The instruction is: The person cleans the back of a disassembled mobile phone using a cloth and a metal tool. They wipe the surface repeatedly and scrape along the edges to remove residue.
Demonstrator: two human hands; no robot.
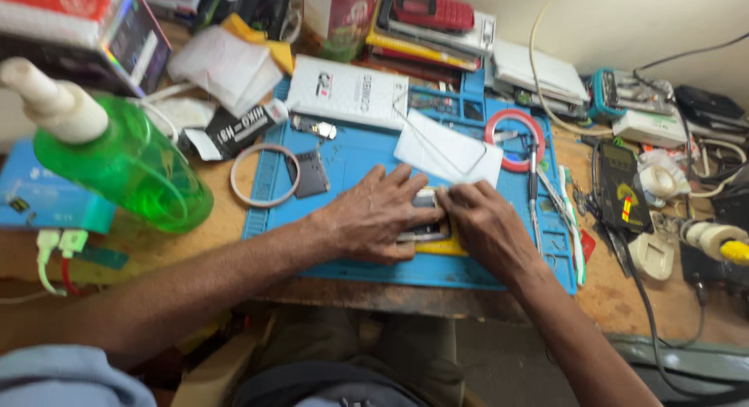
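Observation:
My left hand [370, 218] lies flat over a small dark phone [425, 233] on the blue work mat [351, 161], pressing it down. My right hand [485, 223] rests against the phone's right side, fingertips pinched at its upper edge. A yellow piece [441, 247] shows under the phone. Most of the phone is hidden by both hands. A white card or sheet [449, 151] lies on the mat just beyond my fingers.
A green bottle with a white spout [117, 153] stands at the left. A thin ring [264, 175], a dark square part [310, 174], a white box [347, 91], a red tape roll [515, 138], tweezers and a brush [566, 212] lie around. Cables and chargers crowd the right side.

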